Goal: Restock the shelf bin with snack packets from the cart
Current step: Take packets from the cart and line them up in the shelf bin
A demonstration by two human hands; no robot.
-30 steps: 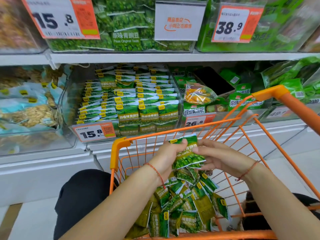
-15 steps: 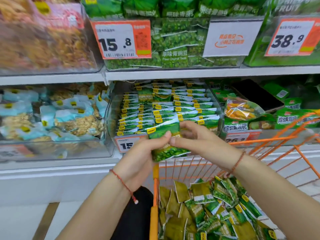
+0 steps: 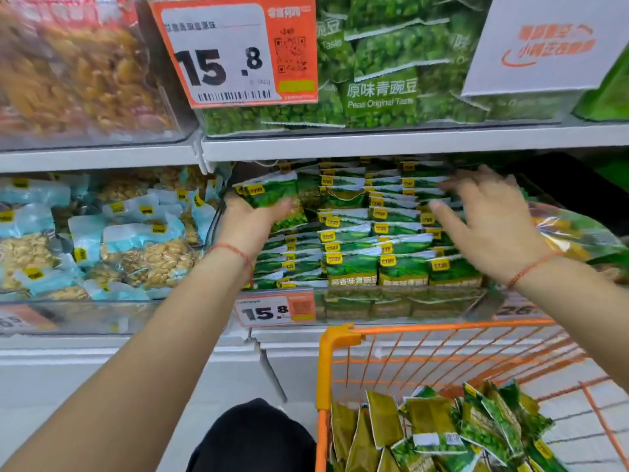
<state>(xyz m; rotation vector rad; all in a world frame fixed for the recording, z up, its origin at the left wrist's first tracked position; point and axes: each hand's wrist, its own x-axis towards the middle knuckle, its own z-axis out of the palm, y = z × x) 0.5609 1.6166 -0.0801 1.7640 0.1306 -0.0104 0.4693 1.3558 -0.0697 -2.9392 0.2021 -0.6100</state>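
Both hands had been carried up from the cart [image 3: 335,338] into the shelf bin [image 3: 401,306]. A green snack packet [image 3: 269,192] was gripped by the left hand [image 3: 250,221] at the bin's ten o'clock corner; the right hand [image 3: 490,226] was spread wide, grasping nothing, over rows at two o'clock. Placement was judged underway; next, the packet wanted slotting upright, then release.

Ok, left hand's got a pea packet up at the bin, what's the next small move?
Probably set the packet down onto the left-hand rows in the shelf bin: the left hand holds it just above them, while the open right hand hovers over the right rows.
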